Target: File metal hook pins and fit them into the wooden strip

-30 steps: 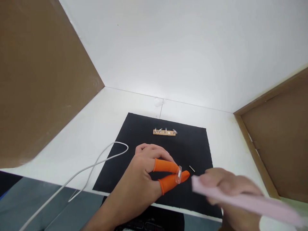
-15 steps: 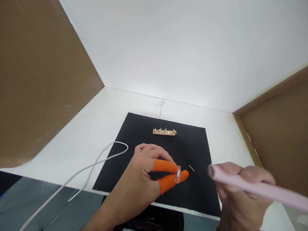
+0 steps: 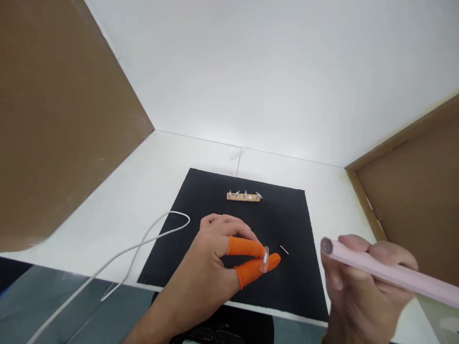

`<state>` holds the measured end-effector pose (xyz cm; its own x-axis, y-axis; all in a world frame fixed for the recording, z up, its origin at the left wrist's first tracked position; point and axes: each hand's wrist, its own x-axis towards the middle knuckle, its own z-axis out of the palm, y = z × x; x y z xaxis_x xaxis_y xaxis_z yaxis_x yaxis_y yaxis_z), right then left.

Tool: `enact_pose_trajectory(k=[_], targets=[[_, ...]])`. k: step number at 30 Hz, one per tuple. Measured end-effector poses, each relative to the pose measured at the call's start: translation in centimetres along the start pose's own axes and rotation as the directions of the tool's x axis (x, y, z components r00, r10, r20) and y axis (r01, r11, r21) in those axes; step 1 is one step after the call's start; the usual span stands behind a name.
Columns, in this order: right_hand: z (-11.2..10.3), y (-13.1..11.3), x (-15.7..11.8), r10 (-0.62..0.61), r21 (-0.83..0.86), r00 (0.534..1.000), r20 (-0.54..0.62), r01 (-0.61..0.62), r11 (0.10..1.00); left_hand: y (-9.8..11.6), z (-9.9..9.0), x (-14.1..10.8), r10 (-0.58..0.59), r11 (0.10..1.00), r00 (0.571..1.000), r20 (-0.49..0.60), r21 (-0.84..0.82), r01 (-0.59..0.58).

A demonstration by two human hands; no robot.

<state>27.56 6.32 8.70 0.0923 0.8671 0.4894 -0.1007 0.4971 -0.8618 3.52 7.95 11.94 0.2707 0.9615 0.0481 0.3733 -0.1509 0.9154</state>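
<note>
My left hand [image 3: 215, 258] wears orange finger cots on thumb and index finger. Pinched between those two fingertips is a clear false nail tip [image 3: 264, 260] with a small pale patch on it. To the right, my right hand [image 3: 369, 282] is closed around a pink faceted, pen-like stick [image 3: 387, 272], its dark end pointing left toward the nail tip but apart from it. A short thin metal pin [image 3: 284, 250] lies just right of my left fingertips. Farther back, a small wooden strip [image 3: 243, 198] carries several clear nail tips on little stands.
A black mat [image 3: 208, 188] covers part of the white table [image 3: 132, 181]. A white cable [image 3: 138, 244] loops onto the mat's left side. Brown panels stand left [image 3: 71, 119] and right [image 3: 419, 191], with a white wall [image 3: 251, 71] behind.
My right hand and the pink stick have shifted a little to the right, away from the nail tip. My left hand holds its place.
</note>
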Motion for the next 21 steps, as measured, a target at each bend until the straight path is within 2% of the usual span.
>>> enact_pose_trajectory(k=[1, 3, 5, 6, 7, 8, 10, 12, 14, 15, 16, 17, 18, 19, 20, 21], targets=[[0.1, -0.1, 0.1, 0.001, 0.003, 1.000, 0.020, -0.001, 1.000, 0.0, 0.0, 0.0, 0.000, 1.000, 1.000, -0.006, -0.001, 0.000], [0.5, -0.5, 0.2, -0.001, -0.004, 0.980, 0.200, 0.001, 1.000, 0.0, 0.0, 0.1, 0.007, 1.000, 1.000, -0.012, -0.004, -0.007], [1.0, -1.0, 0.4, 0.026, -0.064, 0.896, 0.444, 0.003, 0.998, 0.1, 0.0, 0.2, 0.012, 1.000, 1.000, -0.010, -0.009, -0.012], [1.1, -1.1, 0.4, 0.030, -0.081, 0.869, 0.494, 0.012, 0.997, 0.1, 0.0, 0.2, 0.013, 1.000, 1.000, -0.007, -0.011, -0.013], [1.1, -1.1, 0.4, 0.035, -0.089, 0.874, 0.485, 0.010, 0.996, 0.1, 0.0, 0.2, 0.013, 1.000, 1.000, -0.003, -0.013, -0.013], [1.0, -1.0, 0.5, 0.036, -0.084, 0.905, 0.425, 0.000, 0.996, 0.1, 0.0, 0.2, 0.009, 1.000, 1.000, 0.000, -0.015, -0.009], [0.5, -0.4, 0.5, 0.015, -0.035, 0.981, 0.192, -0.009, 0.999, 0.2, 0.0, 0.1, -0.005, 1.000, 1.000, 0.008, -0.019, 0.005], [0.1, 0.2, 0.4, 0.013, -0.017, 1.000, 0.010, -0.013, 1.000, 0.1, 0.0, 0.1, -0.020, 1.000, 1.000, 0.015, -0.017, 0.021], [0.1, 0.4, 0.4, 0.009, -0.007, 0.999, -0.044, -0.009, 1.000, 0.1, 0.0, 0.0, -0.016, 1.000, 1.000, 0.011, -0.013, 0.016], [0.3, 0.2, 0.4, 0.007, -0.011, 1.000, 0.021, -0.007, 1.000, 0.1, 0.0, 0.1, -0.008, 1.000, 1.000, 0.009, -0.011, 0.008], [0.5, 0.0, 0.4, 0.003, -0.025, 0.989, 0.150, 0.000, 1.000, 0.1, 0.0, 0.1, -0.003, 1.000, 1.000, 0.007, -0.011, 0.003], [0.8, -0.3, 0.4, -0.006, -0.048, 0.953, 0.301, 0.021, 0.999, 0.1, 0.0, 0.2, 0.000, 1.000, 1.000, 0.007, -0.011, 0.000], [1.0, -0.6, 0.4, -0.011, -0.072, 0.895, 0.445, 0.048, 0.996, 0.2, 0.0, 0.2, 0.001, 1.000, 1.000, 0.006, -0.011, -0.001], [1.1, -0.8, 0.5, -0.009, -0.091, 0.853, 0.522, 0.066, 0.994, 0.2, 0.0, 0.3, 0.001, 1.000, 1.000, 0.004, -0.010, -0.001], [1.1, -0.8, 0.5, -0.004, -0.103, 0.852, 0.524, 0.068, 0.992, 0.2, 0.0, 0.3, 0.000, 1.000, 1.000, 0.004, -0.010, 0.000], [1.1, -0.8, 0.6, 0.005, -0.107, 0.891, 0.454, 0.050, 0.993, 0.2, -0.1, 0.3, -0.002, 1.000, 1.000, 0.004, -0.010, 0.002]])
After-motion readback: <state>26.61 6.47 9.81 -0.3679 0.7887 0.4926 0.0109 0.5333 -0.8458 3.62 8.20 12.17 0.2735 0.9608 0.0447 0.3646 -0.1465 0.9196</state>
